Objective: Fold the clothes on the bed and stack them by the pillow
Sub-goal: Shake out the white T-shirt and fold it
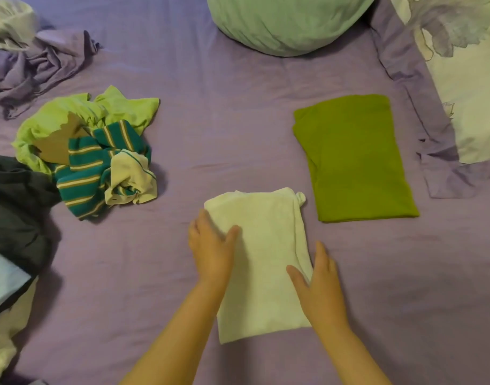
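A folded white garment (pixel 266 245) lies on the purple bed sheet (pixel 238 120) in front of me. My left hand (pixel 212 250) lies flat along its left edge, fingers straight, thumb on top of the cloth. My right hand (pixel 320 284) rests flat against its right edge, thumb on the cloth. A folded dark green garment (pixel 355 159) lies to the right, near a white and purple pillow (pixel 471 107). At the left is an unfolded heap: a lime green garment (pixel 71 112), a teal striped shirt (pixel 99 165) with a white collar, and a dark garment (pixel 16 204).
A round mint green pillow (pixel 285 20) sits at the top centre. Crumpled lavender cloth (pixel 35 68) lies at the top left. Light blue and pale fabric (pixel 2 301) sits at the left edge.
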